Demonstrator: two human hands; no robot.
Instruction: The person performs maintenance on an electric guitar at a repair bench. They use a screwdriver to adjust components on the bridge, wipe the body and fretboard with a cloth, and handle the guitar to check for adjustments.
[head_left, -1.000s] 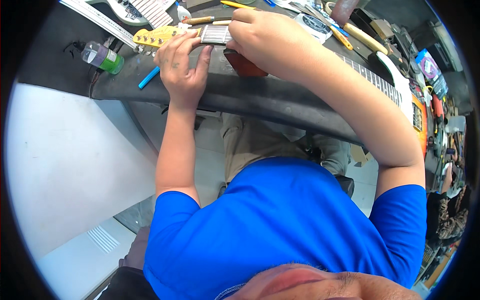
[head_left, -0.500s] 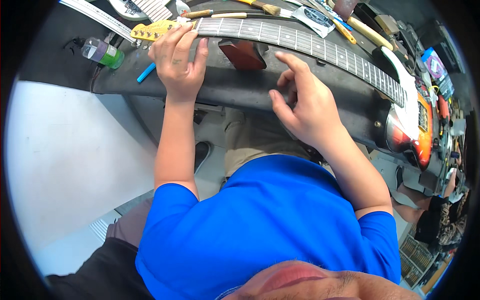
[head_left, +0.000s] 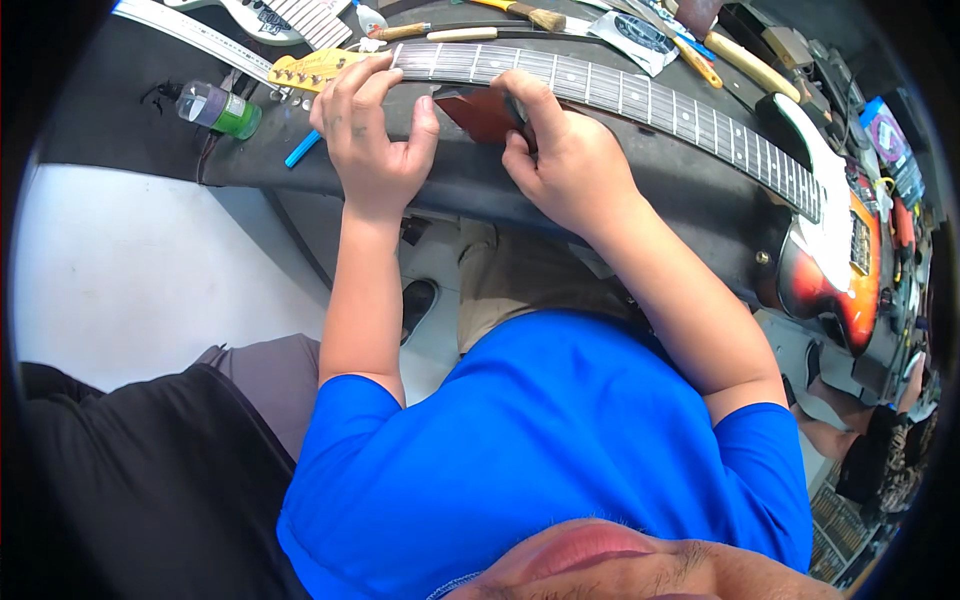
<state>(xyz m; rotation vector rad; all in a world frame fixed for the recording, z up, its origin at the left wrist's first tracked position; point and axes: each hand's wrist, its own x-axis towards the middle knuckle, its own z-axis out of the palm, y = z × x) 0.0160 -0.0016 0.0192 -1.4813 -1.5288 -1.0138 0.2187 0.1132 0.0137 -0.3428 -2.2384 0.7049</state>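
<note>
Block [head_left: 476, 110] apparently touches right fingers [head_left: 535, 92] near guitar neck [head_left: 620, 95].

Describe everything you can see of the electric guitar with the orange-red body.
The electric guitar lies face up across the dark bench, its pale yellow headstock with metal tuners to the left. A long, stringed, fretted neck runs to a glossy body, dark toward the edge and orange-red within, with a white pickguard and metal bridge. The left hand touches near the headstock; the right hand is at the neck's near edge, contact unclear.
</note>
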